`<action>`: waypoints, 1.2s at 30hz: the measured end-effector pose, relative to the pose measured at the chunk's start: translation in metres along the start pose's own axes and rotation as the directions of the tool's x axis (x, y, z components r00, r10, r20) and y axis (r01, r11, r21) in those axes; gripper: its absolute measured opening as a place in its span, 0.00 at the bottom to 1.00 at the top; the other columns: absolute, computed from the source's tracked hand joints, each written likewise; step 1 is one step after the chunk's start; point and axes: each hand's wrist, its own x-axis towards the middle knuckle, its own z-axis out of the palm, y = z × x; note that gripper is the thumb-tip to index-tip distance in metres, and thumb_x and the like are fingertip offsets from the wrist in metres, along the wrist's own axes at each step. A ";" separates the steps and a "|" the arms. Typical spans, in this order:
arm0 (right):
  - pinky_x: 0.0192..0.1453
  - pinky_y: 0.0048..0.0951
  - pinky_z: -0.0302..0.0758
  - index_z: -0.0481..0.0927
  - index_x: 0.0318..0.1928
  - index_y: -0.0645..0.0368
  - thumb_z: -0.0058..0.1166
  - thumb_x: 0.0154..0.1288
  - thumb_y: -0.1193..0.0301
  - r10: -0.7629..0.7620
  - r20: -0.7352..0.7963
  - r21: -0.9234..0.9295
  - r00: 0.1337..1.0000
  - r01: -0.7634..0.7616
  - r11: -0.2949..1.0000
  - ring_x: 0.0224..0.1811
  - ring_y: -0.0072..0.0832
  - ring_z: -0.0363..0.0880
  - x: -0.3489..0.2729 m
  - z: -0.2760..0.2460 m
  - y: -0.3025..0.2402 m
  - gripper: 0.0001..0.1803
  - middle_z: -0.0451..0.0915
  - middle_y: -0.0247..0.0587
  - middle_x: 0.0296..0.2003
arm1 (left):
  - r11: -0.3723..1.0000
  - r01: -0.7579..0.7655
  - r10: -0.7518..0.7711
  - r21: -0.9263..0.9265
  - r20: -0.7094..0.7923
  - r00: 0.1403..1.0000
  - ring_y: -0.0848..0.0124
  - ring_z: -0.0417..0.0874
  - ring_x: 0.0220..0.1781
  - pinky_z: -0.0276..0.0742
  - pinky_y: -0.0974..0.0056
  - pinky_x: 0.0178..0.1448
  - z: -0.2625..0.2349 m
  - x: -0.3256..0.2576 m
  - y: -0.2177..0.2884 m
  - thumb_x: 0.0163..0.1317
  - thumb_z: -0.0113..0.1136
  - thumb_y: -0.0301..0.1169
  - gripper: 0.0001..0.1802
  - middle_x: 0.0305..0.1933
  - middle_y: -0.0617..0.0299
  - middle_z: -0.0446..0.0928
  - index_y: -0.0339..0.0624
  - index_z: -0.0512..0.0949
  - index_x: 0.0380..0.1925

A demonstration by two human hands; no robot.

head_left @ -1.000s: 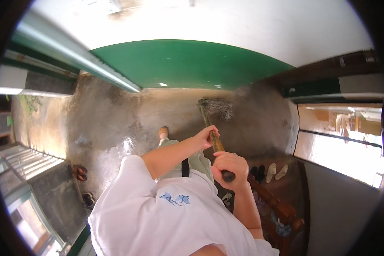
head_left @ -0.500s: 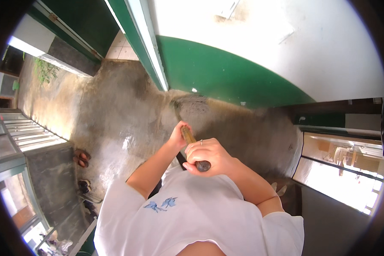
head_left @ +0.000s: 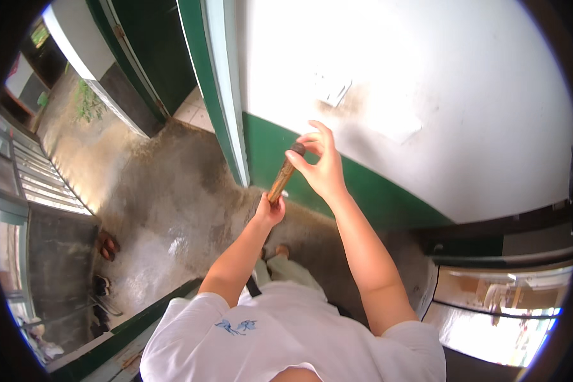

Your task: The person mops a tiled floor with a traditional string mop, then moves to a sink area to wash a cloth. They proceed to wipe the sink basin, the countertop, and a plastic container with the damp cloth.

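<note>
A brown wooden handle (head_left: 281, 181) with a dark rounded top end slants up in front of me. My left hand (head_left: 270, 211) is wrapped round it lower down. At the top end, my right hand (head_left: 325, 167) has its thumb and bent fingers loosely about the dark tip, with other fingers spread away. Below the left hand the handle's lower part is hidden, so what it ends in cannot be made out.
Ahead stands a white and green wall (head_left: 388, 184), with a pale door frame (head_left: 226, 95) at its left. Brown shoes (head_left: 107, 246) lie on the concrete floor (head_left: 153, 197) at the left. A window (head_left: 496, 318) is at the right.
Both hands and the handle's top end have risen away from my body. The right hand has loosened from a full fist to a light hold. My view has tilted up, showing more wall.
</note>
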 end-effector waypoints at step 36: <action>0.70 0.62 0.13 0.87 0.22 0.44 0.24 0.66 0.33 -0.145 0.949 0.135 0.278 0.055 0.989 0.73 0.43 0.56 0.021 0.421 -0.032 0.41 0.83 0.28 0.50 | -0.575 -0.202 0.270 0.793 0.417 0.868 0.53 0.17 0.78 0.17 0.30 0.71 -0.129 -0.263 0.410 0.58 0.51 0.51 0.19 0.79 0.63 0.42 0.61 0.87 0.39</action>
